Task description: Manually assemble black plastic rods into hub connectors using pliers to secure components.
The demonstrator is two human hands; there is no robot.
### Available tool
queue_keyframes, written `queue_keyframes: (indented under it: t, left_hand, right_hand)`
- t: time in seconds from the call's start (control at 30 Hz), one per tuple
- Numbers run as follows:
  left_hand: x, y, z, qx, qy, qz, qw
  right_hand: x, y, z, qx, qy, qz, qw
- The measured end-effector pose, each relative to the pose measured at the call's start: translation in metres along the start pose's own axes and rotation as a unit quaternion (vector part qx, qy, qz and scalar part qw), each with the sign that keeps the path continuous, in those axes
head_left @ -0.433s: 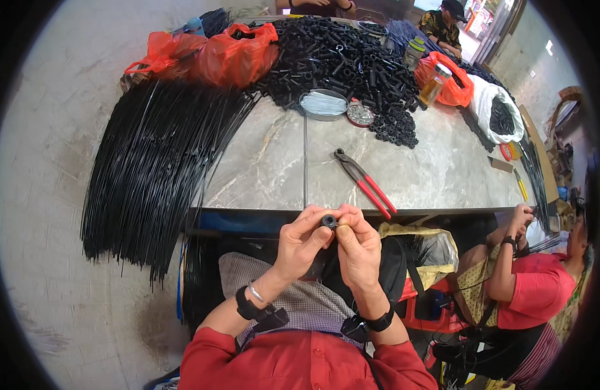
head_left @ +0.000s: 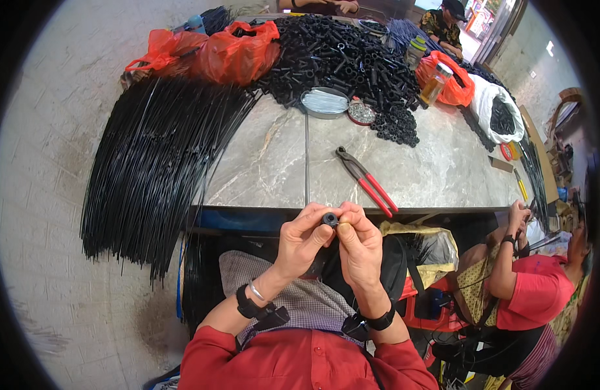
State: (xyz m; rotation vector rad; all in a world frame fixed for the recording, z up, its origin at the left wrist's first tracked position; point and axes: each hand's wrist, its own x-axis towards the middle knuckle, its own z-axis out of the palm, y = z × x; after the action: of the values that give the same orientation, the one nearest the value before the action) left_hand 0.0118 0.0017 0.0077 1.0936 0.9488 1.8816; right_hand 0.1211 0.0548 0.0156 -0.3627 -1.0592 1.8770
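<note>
A small black ring-shaped part (head_left: 330, 220) with a round hole faces up between my two hands, just off the table's front edge. My left hand (head_left: 302, 240) pinches it from the left with thumb and fingers. From the other side my right hand (head_left: 359, 244) closes its thumb and forefinger at the part's right edge; anything finer between those fingertips is too small to make out. Beyond my hands, pincers (head_left: 365, 181) with red handles lie on the grey marble-patterned table (head_left: 261, 169).
A bundle of long black rods (head_left: 150, 169) overhangs the table's left side. Black tubular parts (head_left: 352, 58) are heaped at the back, near red plastic bags (head_left: 238, 55). An oval tin (head_left: 324, 104) holds thin pins beside a dish (head_left: 361, 112). A co-worker (head_left: 534, 286) sits at right.
My hands keep hold of the black part in nearly the same place. The co-worker's hands at right have risen slightly.
</note>
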Motion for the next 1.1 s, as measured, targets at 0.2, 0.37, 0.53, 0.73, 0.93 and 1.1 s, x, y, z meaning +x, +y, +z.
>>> queue_keyframes:
  t: [0.2,0.37,0.53,0.73,0.93,1.1]
  left_hand:
    - [0.0,0.001,0.0,0.012,-0.003,-0.006,1.0]
    - [0.0,-0.001,0.002,0.009,-0.003,0.0,1.0]
    - [-0.001,0.003,0.003,0.01,-0.008,-0.006,1.0]
    - [-0.001,0.008,-0.003,0.01,-0.012,-0.005,1.0]
    - [-0.002,-0.006,-0.005,0.005,0.044,-0.118,0.992]
    - [-0.001,-0.01,-0.036,-0.011,-0.02,-0.074,0.997]
  right_hand:
    - [-0.001,-0.001,0.0,-0.003,0.001,-0.005,1.0]
    - [-0.001,-0.003,-0.001,-0.008,-0.004,-0.01,1.0]
    - [-0.005,-0.005,0.005,-0.107,0.012,-0.084,0.991]
    - [-0.004,-0.004,0.012,-0.208,0.004,-0.145,0.967]
    - [0.011,-0.018,-0.003,-0.078,0.023,0.054,0.995]
    - [0.035,-0.011,-0.008,0.015,-0.111,0.183,0.977]
